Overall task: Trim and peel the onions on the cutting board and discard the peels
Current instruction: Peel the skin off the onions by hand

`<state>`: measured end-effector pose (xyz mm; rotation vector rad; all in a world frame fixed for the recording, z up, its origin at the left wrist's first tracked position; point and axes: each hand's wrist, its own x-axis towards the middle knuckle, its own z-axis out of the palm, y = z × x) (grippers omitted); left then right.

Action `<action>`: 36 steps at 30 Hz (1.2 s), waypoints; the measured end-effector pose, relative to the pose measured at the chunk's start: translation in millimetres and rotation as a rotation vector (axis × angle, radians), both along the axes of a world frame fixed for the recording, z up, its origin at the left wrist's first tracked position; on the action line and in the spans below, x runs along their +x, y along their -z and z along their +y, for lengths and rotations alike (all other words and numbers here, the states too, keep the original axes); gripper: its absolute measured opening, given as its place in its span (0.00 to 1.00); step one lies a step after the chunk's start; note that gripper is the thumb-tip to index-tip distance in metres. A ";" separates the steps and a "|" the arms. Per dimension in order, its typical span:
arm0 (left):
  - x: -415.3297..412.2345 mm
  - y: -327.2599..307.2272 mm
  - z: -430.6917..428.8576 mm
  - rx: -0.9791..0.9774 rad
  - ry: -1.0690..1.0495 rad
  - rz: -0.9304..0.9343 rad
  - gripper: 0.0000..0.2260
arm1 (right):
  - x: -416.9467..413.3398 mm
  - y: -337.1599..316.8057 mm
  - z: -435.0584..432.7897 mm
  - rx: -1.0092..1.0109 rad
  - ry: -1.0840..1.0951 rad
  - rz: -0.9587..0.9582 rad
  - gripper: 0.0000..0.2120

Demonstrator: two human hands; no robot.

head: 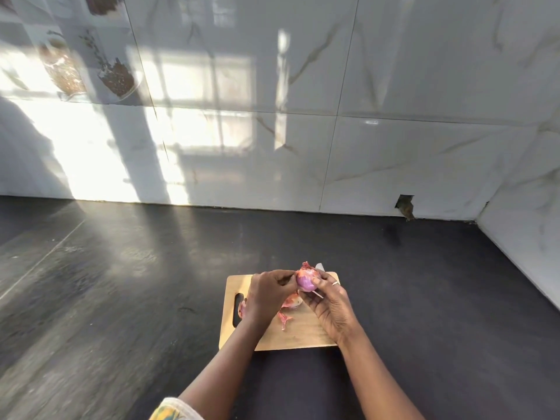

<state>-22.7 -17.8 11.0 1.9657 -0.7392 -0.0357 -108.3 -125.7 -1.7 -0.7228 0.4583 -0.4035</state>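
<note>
Red onion (306,281) is up off the board, held between both hands just above the far edge of the wooden cutting board (303,336). The right hand (328,304) grips it from the right, thumb pressed on the shiny purple flesh, a ring (335,283) showing on one finger. The left hand (269,294) comes in from the other side, fingers curled, pinching at the onion's left flank. The lower half looks bare and glossy, while a ragged tuft of reddish skin sticks up at the top. Behind the onion a pale pointed tip (319,266) pokes out, perhaps a knife blade; what holds it I cannot tell.

Down on the board, loose peels (285,320) lie between the two wrists, a bigger curl of skin (292,301) sits just under the hands, and another scrap (241,309) lies by the handle slot (238,310). The board lies on a dark countertop (424,298), well apart from the marble-look tiled wall (394,86), where a small broken hole (405,205) shows at the base. A patterned sleeve (175,409) shows on the left arm at the bottom edge
</note>
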 end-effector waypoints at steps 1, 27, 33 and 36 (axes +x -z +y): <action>-0.7 -0.8 -0.3 0.002 -0.022 -0.005 0.08 | 0.1 -0.1 0.3 -0.004 0.000 -0.003 0.18; 3.7 -3.2 3.4 0.044 -0.188 0.191 0.07 | 1.0 -0.2 1.4 0.157 0.037 0.002 0.29; 5.5 -6.1 2.9 0.068 -0.206 0.177 0.07 | 0.9 0.8 1.2 0.174 0.031 0.006 0.35; 6.3 -6.2 2.5 0.068 -0.219 0.152 0.09 | 0.8 2.1 0.4 0.174 0.014 -0.007 0.32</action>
